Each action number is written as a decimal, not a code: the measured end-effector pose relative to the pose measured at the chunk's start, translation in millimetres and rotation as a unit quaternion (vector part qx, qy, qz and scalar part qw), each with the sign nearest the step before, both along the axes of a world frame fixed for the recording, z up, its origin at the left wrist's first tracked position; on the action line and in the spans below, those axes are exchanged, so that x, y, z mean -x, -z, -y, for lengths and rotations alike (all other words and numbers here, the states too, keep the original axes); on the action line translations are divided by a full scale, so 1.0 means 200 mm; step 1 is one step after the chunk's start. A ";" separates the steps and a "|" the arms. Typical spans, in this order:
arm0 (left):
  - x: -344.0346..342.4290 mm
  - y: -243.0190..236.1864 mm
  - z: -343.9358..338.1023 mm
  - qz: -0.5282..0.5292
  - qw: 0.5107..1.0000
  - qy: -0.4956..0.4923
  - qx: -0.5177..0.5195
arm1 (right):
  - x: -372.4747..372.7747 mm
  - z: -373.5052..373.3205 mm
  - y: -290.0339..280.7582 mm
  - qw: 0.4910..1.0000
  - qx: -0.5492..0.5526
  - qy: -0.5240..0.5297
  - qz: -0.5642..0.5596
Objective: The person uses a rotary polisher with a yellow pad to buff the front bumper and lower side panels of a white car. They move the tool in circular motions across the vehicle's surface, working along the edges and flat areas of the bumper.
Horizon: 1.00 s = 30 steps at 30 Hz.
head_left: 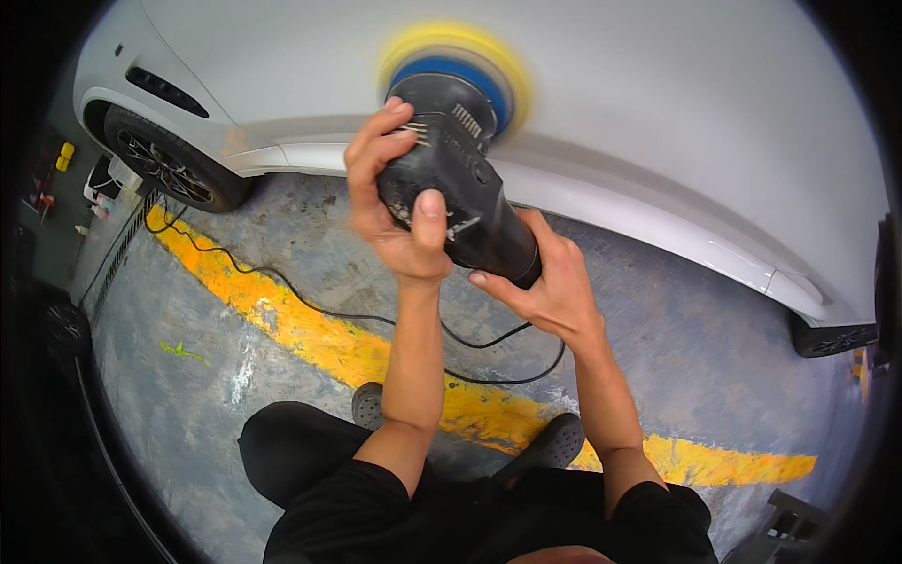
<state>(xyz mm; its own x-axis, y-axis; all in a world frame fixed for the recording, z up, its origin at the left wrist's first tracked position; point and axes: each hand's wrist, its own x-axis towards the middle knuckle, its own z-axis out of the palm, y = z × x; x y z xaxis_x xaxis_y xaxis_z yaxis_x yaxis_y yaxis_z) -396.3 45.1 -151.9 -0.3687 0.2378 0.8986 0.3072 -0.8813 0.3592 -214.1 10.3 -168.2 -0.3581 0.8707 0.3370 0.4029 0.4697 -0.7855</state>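
While the left hand (374,209) clasps the black plastic polisher (442,174) at its front housing, the right hand (556,289) grips its handle (503,242).

The person (451,526) wears a black short-sleeved top (564,512), black trousers (289,448) and dark grey clogs (562,440) dotted with small round holes. The sleeves (349,496) end above the elbows; forearms (416,352) and hands (556,287) are bare.

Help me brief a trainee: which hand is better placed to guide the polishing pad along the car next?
Probably the left. The left hand grips the machine polisher by its head, close to the yellow polishing pad at the car, whereas the right hand holds the polisher's rear handle, farther back.
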 end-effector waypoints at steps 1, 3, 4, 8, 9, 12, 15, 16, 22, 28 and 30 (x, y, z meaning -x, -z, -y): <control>-0.02 -0.01 0.00 -0.009 1.000 -0.004 -0.001 | -0.03 0.00 -0.01 1.000 0.009 -0.008 0.006; -0.07 -0.02 0.01 -0.015 1.000 -0.010 -0.005 | -0.08 -0.01 -0.02 0.999 0.028 -0.024 0.018; -0.08 -0.02 0.01 -0.020 1.000 -0.008 -0.005 | -0.10 -0.01 -0.02 0.999 0.030 -0.027 0.015; -0.13 -0.02 0.00 -0.039 0.999 0.002 -0.015 | -0.17 -0.02 -0.01 0.998 0.043 -0.043 0.000; -0.15 -0.02 0.00 -0.037 0.999 0.008 -0.018 | -0.18 -0.02 -0.01 0.998 0.048 -0.048 -0.004; -0.22 -0.03 0.00 -0.023 0.999 0.017 -0.015 | -0.23 -0.02 -0.02 0.998 0.040 -0.049 -0.022; -0.28 -0.02 0.01 -0.025 0.999 0.022 -0.014 | -0.30 -0.01 -0.03 0.997 0.054 -0.048 0.000; -0.29 -0.02 0.01 -0.037 0.999 0.018 -0.018 | -0.31 -0.01 -0.04 0.997 0.055 -0.049 0.007; -0.42 0.05 0.01 -0.036 0.999 0.015 -0.022 | -0.48 -0.01 -0.02 0.992 0.119 -0.040 0.027; -0.59 0.24 0.08 -0.011 0.998 -0.057 0.036 | -0.69 -0.04 0.09 0.993 0.078 -0.015 0.083; -0.64 0.32 0.10 0.001 0.996 -0.065 0.065 | -0.72 -0.05 0.11 0.993 0.066 -0.008 0.094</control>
<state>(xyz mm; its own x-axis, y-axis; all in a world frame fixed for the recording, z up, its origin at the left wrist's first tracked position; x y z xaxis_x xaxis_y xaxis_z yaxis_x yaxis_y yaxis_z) -267.5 24.8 -216.9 -0.4060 0.3031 0.8621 0.4142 -0.7799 0.4693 -69.1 20.2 -190.2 -0.4189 0.8961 0.1466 0.5410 0.3759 -0.7523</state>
